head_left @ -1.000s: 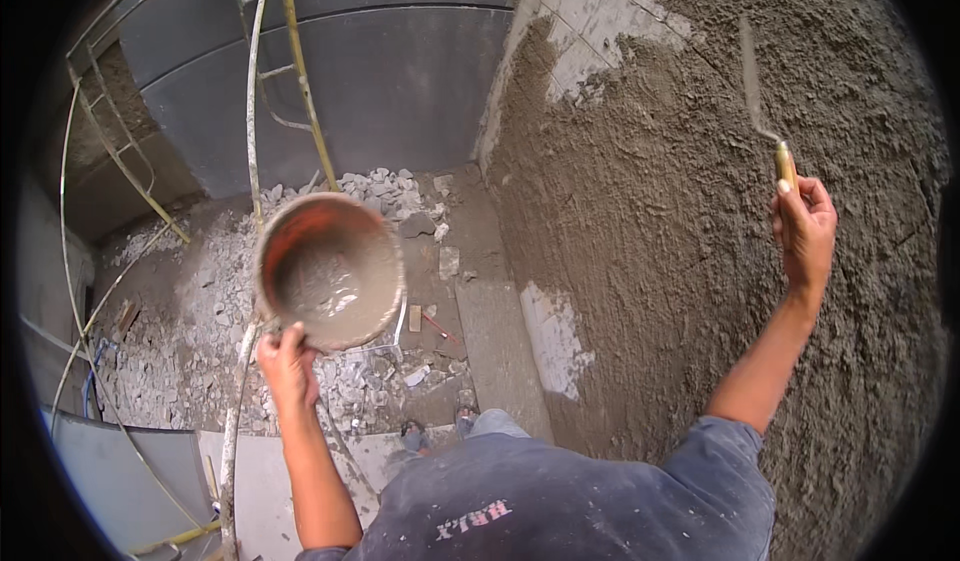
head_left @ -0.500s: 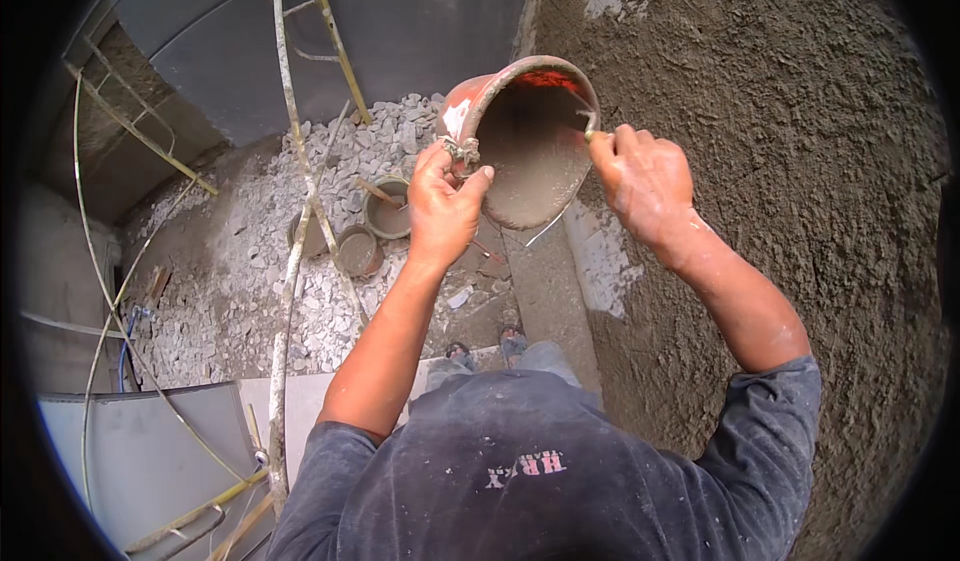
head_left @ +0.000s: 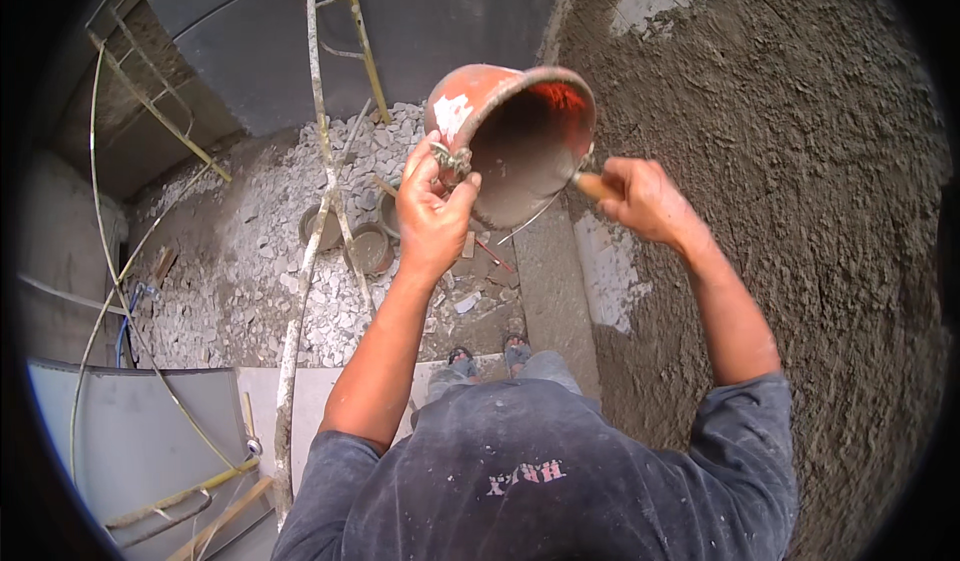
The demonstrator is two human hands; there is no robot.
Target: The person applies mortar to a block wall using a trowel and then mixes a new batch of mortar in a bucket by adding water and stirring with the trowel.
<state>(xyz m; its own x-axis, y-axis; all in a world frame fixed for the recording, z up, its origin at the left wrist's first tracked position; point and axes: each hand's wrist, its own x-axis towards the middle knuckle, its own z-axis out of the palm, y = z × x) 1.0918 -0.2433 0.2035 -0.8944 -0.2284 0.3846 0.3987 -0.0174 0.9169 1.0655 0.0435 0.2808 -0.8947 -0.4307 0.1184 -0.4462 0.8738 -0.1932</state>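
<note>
A reddish-orange bucket [head_left: 485,83] with a white patch on its side is held up tilted, its mouth facing me. Wet grey mortar [head_left: 512,176] lies along its lower inside wall. My left hand [head_left: 432,223] is closed on the rim at the left, beside a mortar-caked handle joint. The wire bail hangs below the mouth. At the bucket's right side, my right hand [head_left: 652,203] is wrapped round the wooden handle of a trowel-like tool [head_left: 594,187]. Its metal end reaches to the bucket's mouth; the tip's shape is blurred.
A wall coated in rough grey mortar [head_left: 790,221] fills the right side, with pale bare patches. To the left, mortar-spattered poles [head_left: 326,141] cross in front of broken rubble [head_left: 250,261]. Small buckets [head_left: 372,251] stand on the rubble below. A yellow metal frame [head_left: 366,46] rises behind.
The bucket has turned, showing more of its outer left side. My right hand has shifted down and away from the rim, and the tool's wooden handle now shows. The view has shifted slightly.
</note>
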